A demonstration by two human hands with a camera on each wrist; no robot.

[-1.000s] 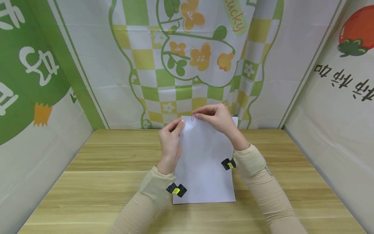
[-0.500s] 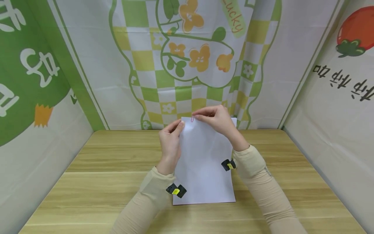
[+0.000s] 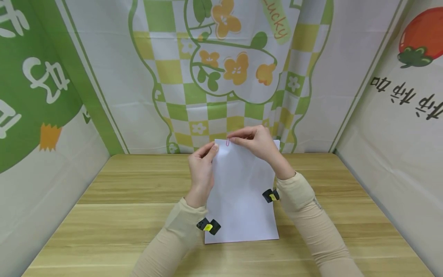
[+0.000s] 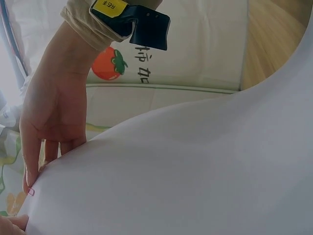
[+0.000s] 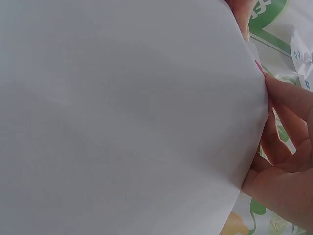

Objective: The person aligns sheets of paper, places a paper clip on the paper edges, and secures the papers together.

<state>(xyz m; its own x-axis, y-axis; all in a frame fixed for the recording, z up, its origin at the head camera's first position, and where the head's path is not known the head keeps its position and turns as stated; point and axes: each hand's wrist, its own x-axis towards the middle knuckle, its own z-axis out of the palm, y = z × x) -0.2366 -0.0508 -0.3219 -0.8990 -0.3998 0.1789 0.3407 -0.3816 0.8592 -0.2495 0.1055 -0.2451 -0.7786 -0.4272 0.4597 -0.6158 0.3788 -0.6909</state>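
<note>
A white sheet of paper (image 3: 243, 192) is held up by its far edge in the head view. My left hand (image 3: 201, 169) pinches its upper left corner between thumb and fingers. Just to the right, a pink paper clip (image 3: 227, 142) straddles the top edge, with thumb and fingertips of my right hand (image 3: 261, 144) pinching its upper end. The left wrist view has the paper clip (image 4: 31, 192) at the edge beneath the right fingertips. From the right wrist, the paper (image 5: 122, 112) covers most of the view, and only a sliver of the paper clip (image 5: 259, 66) shows.
Under the paper lies a wooden table (image 3: 131, 215). Behind it hangs a checked, flowered cloth (image 3: 194, 96); printed cloth walls stand left and right. Small black wrist cameras (image 3: 271, 195) are strapped at both sleeve cuffs.
Both hands and the sheet have sunk very slightly in the head view. The same holds on the corner and the paper clip continue.
</note>
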